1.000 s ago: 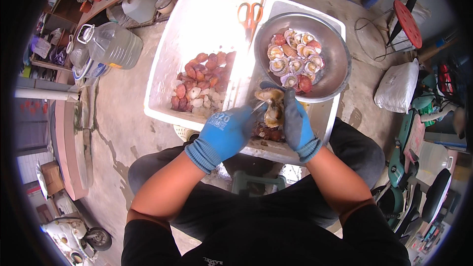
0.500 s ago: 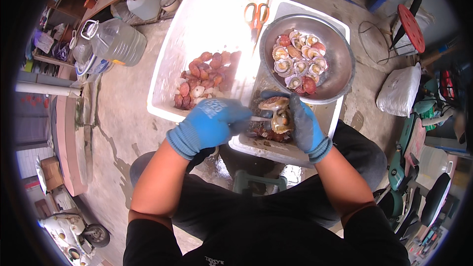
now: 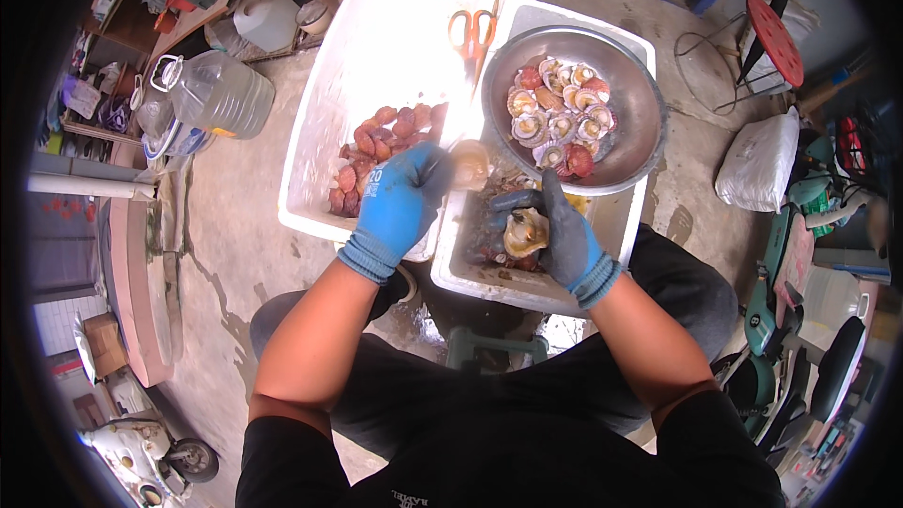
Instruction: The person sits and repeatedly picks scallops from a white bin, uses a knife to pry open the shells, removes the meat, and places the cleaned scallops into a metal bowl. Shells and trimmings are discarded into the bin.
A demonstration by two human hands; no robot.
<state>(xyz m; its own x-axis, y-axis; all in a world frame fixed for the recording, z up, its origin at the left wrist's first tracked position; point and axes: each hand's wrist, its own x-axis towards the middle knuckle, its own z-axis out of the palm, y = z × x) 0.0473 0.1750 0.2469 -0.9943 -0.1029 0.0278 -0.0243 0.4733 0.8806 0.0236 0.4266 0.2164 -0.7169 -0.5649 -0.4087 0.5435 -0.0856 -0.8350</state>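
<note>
My left hand (image 3: 400,193), in a blue glove with grey fingers, is closed above the near right corner of the white foam box. At its fingertips is a pale, motion-blurred scallop shell half (image 3: 470,166). My gloved right hand (image 3: 562,237) cradles an opened scallop (image 3: 525,232), its wet flesh facing up, over the grey tray (image 3: 499,290). Dark bits and shells lie in that tray beneath it. Just beyond, a steel bowl (image 3: 644,136) holds several scallops on the half shell. Reddish whole scallops (image 3: 381,143) are piled in the foam box (image 3: 301,165) at left.
Orange-handled scissors (image 3: 472,33) rest at the foam box's right rim. A green stool (image 3: 494,346) stands between my legs. A large clear water jug (image 3: 226,94) is on the floor at left. At right are a white sack (image 3: 760,165) and a red round-topped stool (image 3: 774,42).
My left hand has moved up and away from the right hand, with the pale shell half at its fingers. The thin tool seen at my left hand before is no longer visible. The view has shifted slightly.
</note>
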